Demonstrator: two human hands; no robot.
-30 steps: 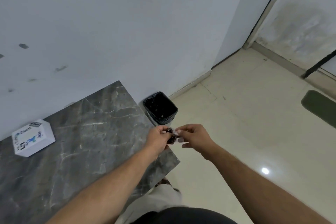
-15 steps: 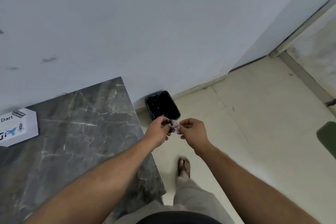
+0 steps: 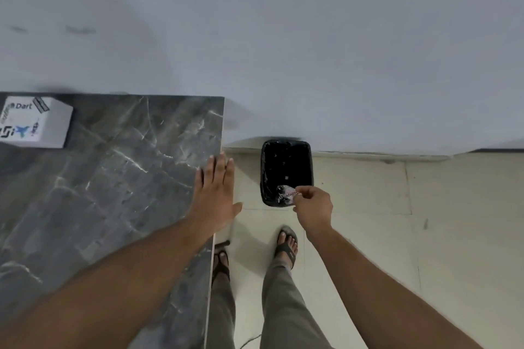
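Noted sandalled feet (image 3: 287,245) planted on the floor (image 3: 368,235), close beside the table edge. Found left hand (image 3: 217,193) laid flat on the table (image 3: 113,178) corner with fingers straight and together, gripping nothing; judged a brace for the lean. Found right hand (image 3: 313,205) pinching a crumpled wrapper (image 3: 285,196) between thumb and curled fingers, held over the near rim of the black-lined bin (image 3: 286,161), evidently for dropping in. Recorded a white printed box (image 3: 54,127) at the far table edge, near the wall (image 3: 312,51).

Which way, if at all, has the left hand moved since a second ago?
Yes. The left hand let go of the wrapper and went left, away from the bin, to lie flat at the table edge.
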